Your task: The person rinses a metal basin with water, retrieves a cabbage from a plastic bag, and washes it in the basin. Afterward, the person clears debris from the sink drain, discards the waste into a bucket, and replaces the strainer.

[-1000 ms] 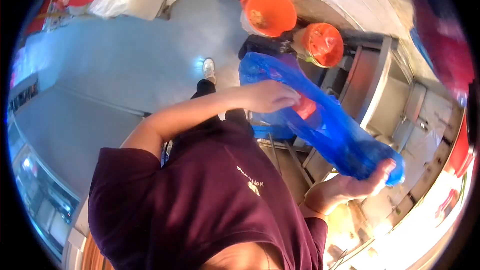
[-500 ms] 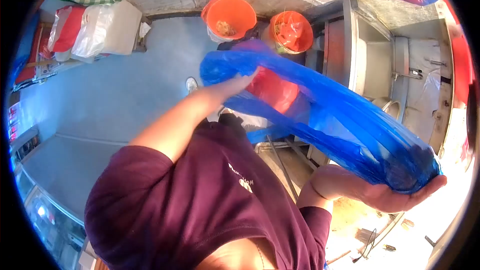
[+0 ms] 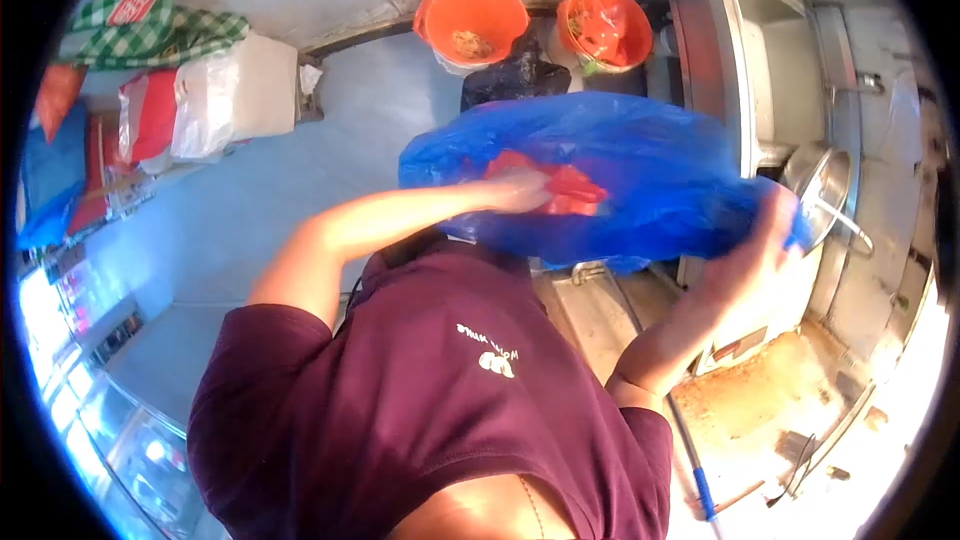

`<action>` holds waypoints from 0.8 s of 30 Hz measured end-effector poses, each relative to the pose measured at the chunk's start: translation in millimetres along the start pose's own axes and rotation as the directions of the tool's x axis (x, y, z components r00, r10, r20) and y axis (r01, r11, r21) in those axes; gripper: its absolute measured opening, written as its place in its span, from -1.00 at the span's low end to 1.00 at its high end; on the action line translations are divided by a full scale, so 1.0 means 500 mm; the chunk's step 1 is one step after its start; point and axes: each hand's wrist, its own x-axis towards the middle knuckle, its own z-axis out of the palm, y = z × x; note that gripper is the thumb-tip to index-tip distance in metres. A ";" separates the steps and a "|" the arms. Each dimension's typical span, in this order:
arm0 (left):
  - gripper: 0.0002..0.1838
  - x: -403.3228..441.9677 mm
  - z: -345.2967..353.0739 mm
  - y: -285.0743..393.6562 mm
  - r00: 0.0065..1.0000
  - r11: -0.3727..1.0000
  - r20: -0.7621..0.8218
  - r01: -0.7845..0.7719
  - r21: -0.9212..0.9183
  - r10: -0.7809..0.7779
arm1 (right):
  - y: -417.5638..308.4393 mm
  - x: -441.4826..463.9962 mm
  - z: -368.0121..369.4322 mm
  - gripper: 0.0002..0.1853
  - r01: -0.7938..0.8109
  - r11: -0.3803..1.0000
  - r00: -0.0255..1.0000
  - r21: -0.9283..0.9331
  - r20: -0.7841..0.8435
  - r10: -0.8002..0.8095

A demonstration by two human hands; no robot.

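- A large blue plastic bag stretches across the space before the body, above the floor, wrinkled and slack along its length.
- A red plastic bag shows at its middle; we cannot tell whether it holds anything.
- The left hand is at the red plastic, its fingers blurred and partly lost against it; we cannot tell how far they close or whether they grip.
- The right hand curves up against the blue bag's bunched right end, fingers also blurred; how firmly they close we cannot tell.
- We judge both bags thin, light, soft and slippery, easily torn by a hard tug; the bunched end or a doubled edge looks the surest hold.
- Beyond, against the wall, stands an orange bucket with pale scraps at its bottom.
- Just right of it, a second orange bucket holds crumpled red plastic and some stringy scraps.
- At our right, a round metal pan has a pale-handled tool across its rim.
- At far left, a white box stands beside folded plastic bags.
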 end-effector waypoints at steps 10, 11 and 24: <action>-0.71 -0.075 -0.159 0.264 0.971 0.854 0.149 -0.085 -0.512 0.186 | 0.616 0.136 -0.138 -0.69 -0.042 0.988 0.821 -0.149 0.559 0.120; -0.75 -0.075 -0.172 0.287 0.980 0.842 0.121 -0.072 -0.534 0.160 | 0.633 0.132 -0.143 -0.69 -0.228 0.972 0.804 0.048 0.573 0.160; -0.84 0.030 -0.120 0.468 0.976 0.596 0.006 -0.129 -0.792 0.218 | 0.750 -0.227 0.105 -0.66 0.579 0.685 0.769 -0.443 0.577 -0.276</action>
